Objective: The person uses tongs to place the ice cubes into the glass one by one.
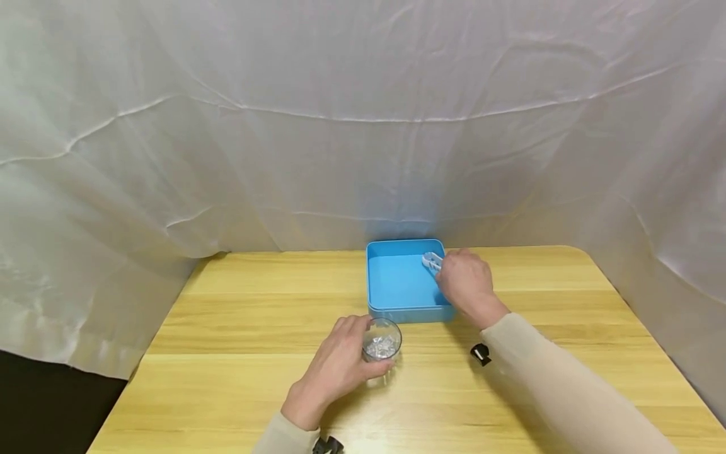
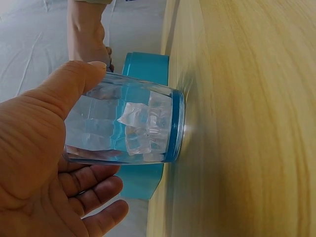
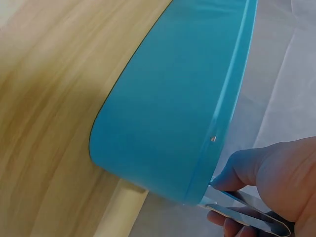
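My left hand (image 1: 337,359) grips a clear drinking glass (image 2: 94,133) between thumb and fingers. Several clear ice-like chunks (image 2: 140,126) lie in the bottom of the glass, whose base is at the tabletop, just in front of a blue box (image 1: 411,313). At the box's right side, my right hand (image 1: 466,280) holds metal tongs (image 1: 432,261). The bent end of these tongs (image 3: 280,229) lies in the palm in the right wrist view, while their tips point over the inside of the box. Whether the tips touch the box floor, I cannot tell.
The wooden table (image 1: 238,378) extends to both sides of the box. A pale cloth curtain (image 1: 317,170) hangs behind it and along the sides. Small black straps or clips (image 1: 481,354) sit at the wrists.
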The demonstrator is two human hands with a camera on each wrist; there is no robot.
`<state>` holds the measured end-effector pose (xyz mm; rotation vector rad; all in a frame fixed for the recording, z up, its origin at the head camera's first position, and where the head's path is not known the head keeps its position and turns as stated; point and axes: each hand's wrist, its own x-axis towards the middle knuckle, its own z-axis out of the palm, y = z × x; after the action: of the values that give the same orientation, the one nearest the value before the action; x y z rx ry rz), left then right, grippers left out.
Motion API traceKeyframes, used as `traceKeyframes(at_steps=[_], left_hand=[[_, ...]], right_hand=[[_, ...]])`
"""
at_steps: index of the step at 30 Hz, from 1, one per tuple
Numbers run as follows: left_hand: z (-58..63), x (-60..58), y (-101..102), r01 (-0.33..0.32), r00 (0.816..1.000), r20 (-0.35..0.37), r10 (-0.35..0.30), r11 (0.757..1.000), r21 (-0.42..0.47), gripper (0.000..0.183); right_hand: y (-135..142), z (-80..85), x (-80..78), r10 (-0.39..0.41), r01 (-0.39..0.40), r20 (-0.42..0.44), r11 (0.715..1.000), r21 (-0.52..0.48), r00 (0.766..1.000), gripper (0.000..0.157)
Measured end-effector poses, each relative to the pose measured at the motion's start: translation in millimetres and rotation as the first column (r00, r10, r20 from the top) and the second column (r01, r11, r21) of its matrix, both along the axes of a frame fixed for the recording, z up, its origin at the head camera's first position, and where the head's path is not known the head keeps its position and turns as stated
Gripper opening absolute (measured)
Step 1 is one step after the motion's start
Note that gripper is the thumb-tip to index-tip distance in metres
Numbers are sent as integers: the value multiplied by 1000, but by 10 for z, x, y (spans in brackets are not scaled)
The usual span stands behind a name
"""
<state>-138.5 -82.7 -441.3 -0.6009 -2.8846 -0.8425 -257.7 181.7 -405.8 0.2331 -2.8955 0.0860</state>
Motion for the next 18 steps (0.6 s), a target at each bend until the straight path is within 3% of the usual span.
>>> traceKeyframes(at_steps=[10, 18], left_hand=[[8, 1, -9, -2, 1000, -6, 2, 1000, -4, 79], [5, -11, -29, -7, 1000, -7, 7, 1000, -15, 81]], right_hand=[[19, -50, 147, -2, 2, 8, 998, -70, 1000, 27], [38, -110, 164, 26, -26, -3, 994, -108, 1000, 23]])
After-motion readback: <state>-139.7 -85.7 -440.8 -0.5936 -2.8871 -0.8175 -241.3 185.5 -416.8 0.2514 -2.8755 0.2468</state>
